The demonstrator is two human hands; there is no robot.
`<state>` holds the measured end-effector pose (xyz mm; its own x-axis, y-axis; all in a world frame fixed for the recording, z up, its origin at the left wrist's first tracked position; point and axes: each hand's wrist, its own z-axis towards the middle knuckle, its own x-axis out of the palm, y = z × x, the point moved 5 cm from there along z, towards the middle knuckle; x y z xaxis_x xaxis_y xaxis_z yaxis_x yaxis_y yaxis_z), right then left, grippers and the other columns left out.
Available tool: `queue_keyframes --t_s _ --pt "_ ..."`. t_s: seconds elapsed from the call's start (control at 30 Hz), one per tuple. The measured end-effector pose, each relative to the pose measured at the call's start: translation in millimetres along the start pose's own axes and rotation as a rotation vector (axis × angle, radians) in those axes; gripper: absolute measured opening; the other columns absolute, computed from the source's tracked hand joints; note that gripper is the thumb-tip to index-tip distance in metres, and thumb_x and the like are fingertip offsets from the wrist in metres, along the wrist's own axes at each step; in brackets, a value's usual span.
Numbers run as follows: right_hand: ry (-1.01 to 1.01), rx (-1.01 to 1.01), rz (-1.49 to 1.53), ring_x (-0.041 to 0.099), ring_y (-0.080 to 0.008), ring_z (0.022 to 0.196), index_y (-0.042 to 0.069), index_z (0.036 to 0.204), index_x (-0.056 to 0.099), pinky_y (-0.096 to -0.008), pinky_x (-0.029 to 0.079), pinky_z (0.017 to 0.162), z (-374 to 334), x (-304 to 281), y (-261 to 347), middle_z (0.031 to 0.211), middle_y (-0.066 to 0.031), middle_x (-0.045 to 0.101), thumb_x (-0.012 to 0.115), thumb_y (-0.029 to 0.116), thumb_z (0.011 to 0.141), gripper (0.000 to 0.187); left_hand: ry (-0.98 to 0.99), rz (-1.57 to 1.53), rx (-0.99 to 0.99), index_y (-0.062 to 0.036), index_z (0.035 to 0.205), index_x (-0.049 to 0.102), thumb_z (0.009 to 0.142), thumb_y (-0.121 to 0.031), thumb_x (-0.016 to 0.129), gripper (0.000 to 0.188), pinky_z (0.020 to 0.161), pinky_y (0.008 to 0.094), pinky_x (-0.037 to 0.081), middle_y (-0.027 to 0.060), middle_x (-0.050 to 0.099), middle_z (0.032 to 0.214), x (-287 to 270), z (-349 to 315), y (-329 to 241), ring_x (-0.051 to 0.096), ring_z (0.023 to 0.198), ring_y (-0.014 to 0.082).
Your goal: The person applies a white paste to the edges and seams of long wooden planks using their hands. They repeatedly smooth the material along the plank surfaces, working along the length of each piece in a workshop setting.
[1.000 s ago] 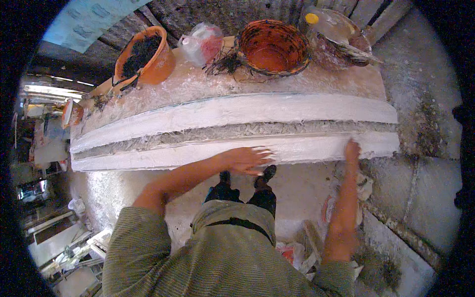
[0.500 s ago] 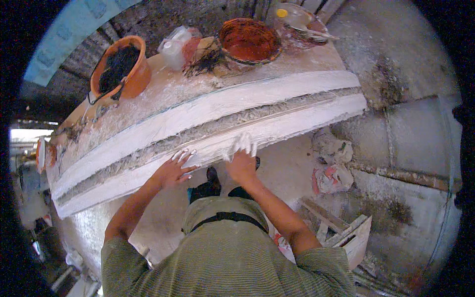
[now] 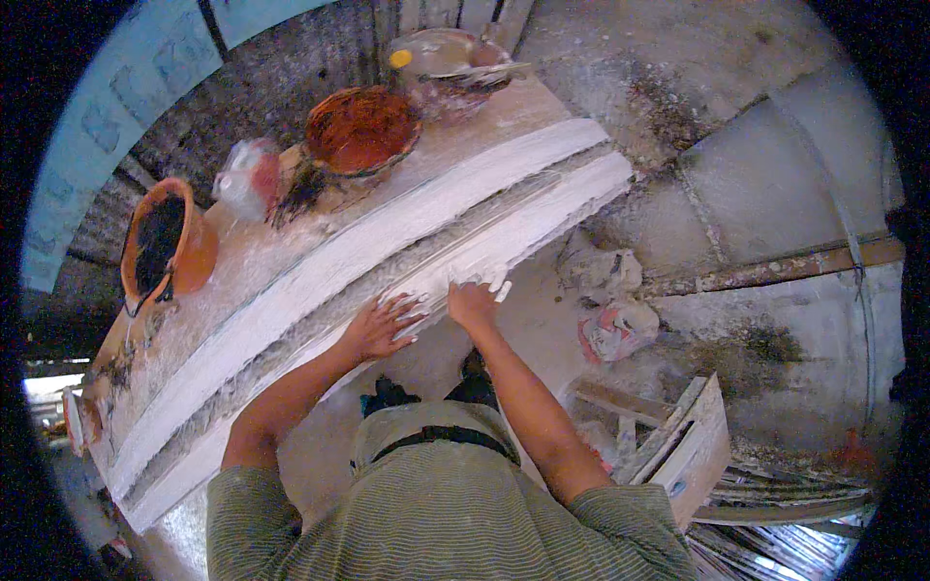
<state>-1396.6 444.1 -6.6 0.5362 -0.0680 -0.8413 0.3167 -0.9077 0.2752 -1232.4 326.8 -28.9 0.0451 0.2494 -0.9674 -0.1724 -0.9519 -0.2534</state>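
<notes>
A long white plaster-like strip [image 3: 363,237] runs diagonally across the worktable, with a rough grey groove [image 3: 407,254] along its middle. My left hand [image 3: 381,327] rests on the near band of the strip, fingers spread and tips whitened. Just to its right, my right hand [image 3: 473,304] touches the same band near its outer edge. White paste coats its fingers, which blend into the surface; they look stretched out, with one white finger standing apart. I can make out no tool in either hand.
On the worktable [image 3: 250,276] behind the strip stand an orange bucket [image 3: 194,247] with dark contents, a clear plastic bag [image 3: 247,179], dark fibres [image 3: 300,189], a reddish basin [image 3: 363,131] and a whitish basin [image 3: 441,53]. Sacks [image 3: 620,329] and a wooden frame [image 3: 693,436] lie to the right.
The view has turned, so the strip slants more steeply and the containers appear farther left. My right hand remains on the near band, its whitened fingers less distinct; the left hand stays spread.
</notes>
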Motion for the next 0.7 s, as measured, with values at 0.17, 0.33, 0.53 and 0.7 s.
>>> queue_keyframes --t_s 0.17,0.33,0.53,0.7 --pt "-0.038 0.013 -0.070 0.045 -0.0493 0.128 -0.003 0.124 0.059 -0.0573 0.035 0.108 122 -55 -99 0.134 -0.0318 0.051 0.029 0.042 0.099 0.060 -0.208 0.061 0.084 -0.0244 0.140 0.052 0.096 -0.051 0.045 0.052 0.122 0.0485 0.011 0.0041 0.042 0.151 3 153 -15 0.032 0.143 0.0236" --pt "-0.004 -0.068 0.024 0.052 -0.0499 0.120 -0.006 0.126 0.055 -0.0553 0.038 0.105 233 -157 -172 0.128 -0.0347 0.054 0.032 0.039 0.099 0.057 -0.122 0.106 0.005 -0.0291 0.145 0.046 0.099 -0.054 0.035 0.053 0.122 0.0498 0.010 0.0063 0.037 0.155 14 294 -21 0.030 0.145 0.0259" --pt "-0.015 -0.209 0.071 0.053 -0.0470 0.120 -0.011 0.125 0.052 -0.0567 0.040 0.102 227 -218 -184 0.127 -0.0349 0.052 0.047 0.046 0.094 0.064 0.013 -0.028 -0.260 -0.0308 0.151 0.035 0.100 -0.057 0.030 0.058 0.119 0.0544 0.017 0.0140 0.027 0.159 23 327 -6 0.020 0.147 0.0393" --pt "0.035 -0.402 -0.005 0.047 -0.0535 0.119 -0.008 0.108 0.066 -0.0605 0.038 0.103 140 -132 -137 0.120 -0.0339 0.055 0.054 0.036 0.091 0.048 0.131 0.080 -0.209 -0.0269 0.149 0.041 0.098 -0.056 0.037 0.059 0.117 0.0548 0.021 0.0115 0.030 0.158 20 272 -17 0.021 0.147 0.0358"
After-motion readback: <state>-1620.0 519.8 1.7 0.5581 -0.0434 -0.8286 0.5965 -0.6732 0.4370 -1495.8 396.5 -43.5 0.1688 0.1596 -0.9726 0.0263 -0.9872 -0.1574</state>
